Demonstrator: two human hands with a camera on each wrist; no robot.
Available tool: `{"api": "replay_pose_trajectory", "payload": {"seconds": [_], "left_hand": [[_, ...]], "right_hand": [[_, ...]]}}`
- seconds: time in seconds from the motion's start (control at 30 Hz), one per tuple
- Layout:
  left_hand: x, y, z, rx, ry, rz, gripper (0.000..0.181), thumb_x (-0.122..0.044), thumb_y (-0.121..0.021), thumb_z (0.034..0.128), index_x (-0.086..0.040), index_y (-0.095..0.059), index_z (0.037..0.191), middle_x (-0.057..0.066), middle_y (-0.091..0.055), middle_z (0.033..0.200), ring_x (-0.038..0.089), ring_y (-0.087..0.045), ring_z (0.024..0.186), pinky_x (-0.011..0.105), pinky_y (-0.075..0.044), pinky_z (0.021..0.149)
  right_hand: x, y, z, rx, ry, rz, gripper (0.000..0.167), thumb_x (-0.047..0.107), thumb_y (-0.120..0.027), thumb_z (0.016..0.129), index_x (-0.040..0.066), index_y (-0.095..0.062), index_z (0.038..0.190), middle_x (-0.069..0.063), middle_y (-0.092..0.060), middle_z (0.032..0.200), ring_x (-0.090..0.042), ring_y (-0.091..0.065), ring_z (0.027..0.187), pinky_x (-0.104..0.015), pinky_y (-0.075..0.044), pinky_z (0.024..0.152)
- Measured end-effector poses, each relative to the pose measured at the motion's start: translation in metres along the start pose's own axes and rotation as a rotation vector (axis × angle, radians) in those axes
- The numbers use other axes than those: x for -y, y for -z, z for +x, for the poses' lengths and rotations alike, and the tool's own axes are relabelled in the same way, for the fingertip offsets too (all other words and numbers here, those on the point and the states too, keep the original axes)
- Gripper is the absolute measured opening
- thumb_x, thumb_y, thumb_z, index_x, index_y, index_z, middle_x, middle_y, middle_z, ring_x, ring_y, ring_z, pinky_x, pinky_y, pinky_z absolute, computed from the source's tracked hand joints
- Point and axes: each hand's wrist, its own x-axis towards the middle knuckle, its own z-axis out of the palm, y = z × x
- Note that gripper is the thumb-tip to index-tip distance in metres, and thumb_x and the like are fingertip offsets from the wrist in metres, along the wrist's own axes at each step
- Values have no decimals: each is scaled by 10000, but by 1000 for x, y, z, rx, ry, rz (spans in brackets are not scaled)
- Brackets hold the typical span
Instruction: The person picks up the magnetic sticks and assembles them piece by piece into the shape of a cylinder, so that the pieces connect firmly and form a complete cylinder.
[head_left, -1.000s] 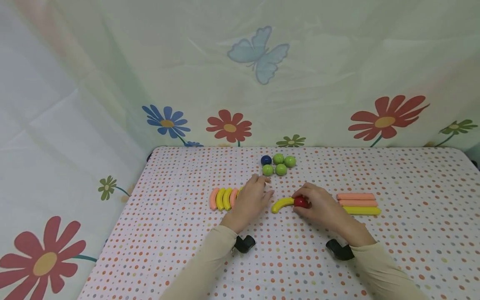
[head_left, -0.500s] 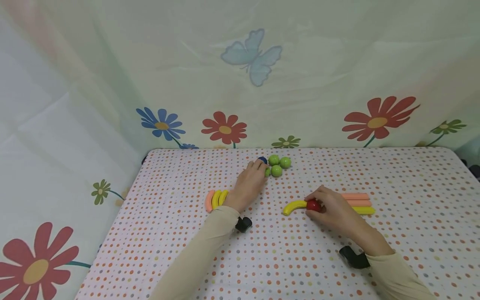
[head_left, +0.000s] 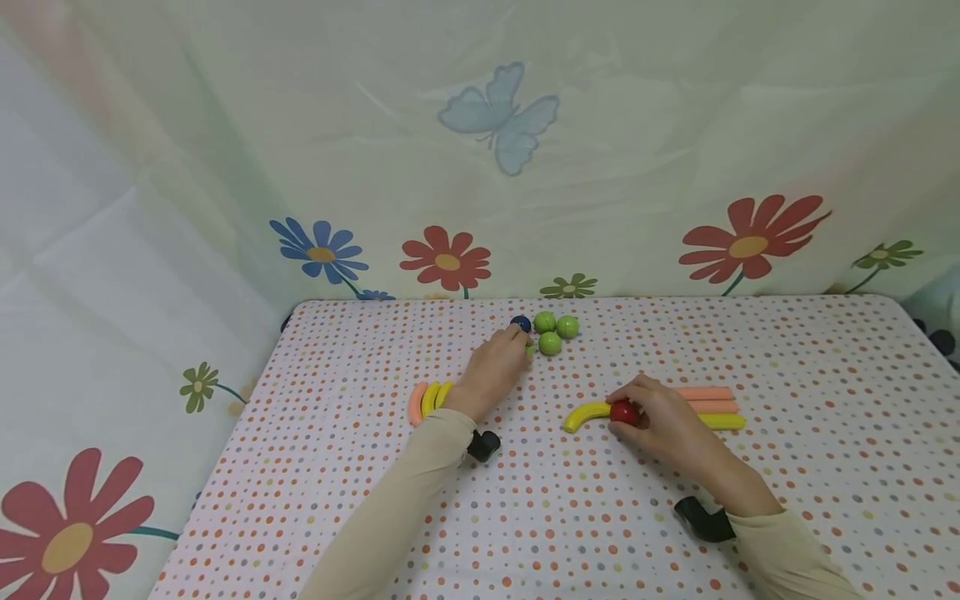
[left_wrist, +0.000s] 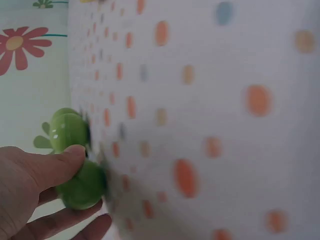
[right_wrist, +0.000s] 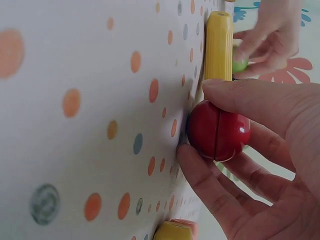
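Note:
My left hand (head_left: 491,372) is at the group of small balls and pinches the nearest green ball (left_wrist: 82,185) between thumb and fingers. Beside it sit a dark blue ball (head_left: 521,323) and several other green balls (head_left: 550,343). My right hand (head_left: 667,425) grips a glossy red ball (right_wrist: 217,131) with a seam down it. A curved yellow stick (head_left: 587,414), ridged in the right wrist view, lies against the red ball's left side. The far fingers of my left hand are hidden in the head view.
A row of curved pink and yellow sticks (head_left: 428,402) is partly covered by my left forearm. Straight pink and yellow sticks (head_left: 705,407) lie stacked side by side, partly behind my right hand. A dotted cloth (head_left: 547,533) covers the table, with a flowered curtain (head_left: 630,167) behind.
My left hand has reached forward from beside the curved row and taken hold of a green ball. My right hand has shifted right with the red ball, the curved yellow stick moving along.

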Motion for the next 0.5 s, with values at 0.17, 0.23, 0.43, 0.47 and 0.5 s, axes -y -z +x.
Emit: {"api": "replay_pose_trajectory", "payload": {"seconds": [0.17,0.23,0.43,0.47,0.5], "left_hand": [[6,-4,-12,19,42,-110,262,-162,-723,1011,-56,-712,1250,59,-655,1246,191,-612,1171,289,-560,946],[8,-4,-17,5,61,-167,290,-196,-758,986,-58,-718,1237,54,-649,1203,171,-609,1100,275,-555,921],[9,0,-25,12,57,-163,343,-205,-771,975,-44,-694,1268,97,-591,1302,189,-576,1128,291,-547,926],[8,0,-26,16,56,-159,342,-193,-771,976,-38,-689,1269,108,-589,1322,198,-573,1146,297,-544,936],[8,1,-27,18,53,-160,334,-176,-771,976,-30,-689,1265,118,-597,1319,206,-578,1143,301,-543,935]], "right_hand": [[1,-2,0,-3,-6,-2,290,49,-866,844,-15,-726,1089,-128,-645,1033,-223,-604,859,-346,-556,678],[1,-3,0,-7,-13,-5,290,44,-868,840,-16,-725,1085,-126,-642,1021,-223,-600,851,-344,-551,671],[0,-3,-1,-1,-43,5,307,53,-864,846,-23,-721,1106,-122,-632,1016,-220,-584,846,-334,-536,665],[-1,-3,0,0,-46,10,312,57,-863,848,-28,-718,1111,-125,-629,1017,-223,-582,846,-334,-536,664],[-1,-3,0,-2,-48,14,313,59,-863,851,-31,-717,1113,-127,-627,1018,-224,-583,845,-335,-537,663]]}}
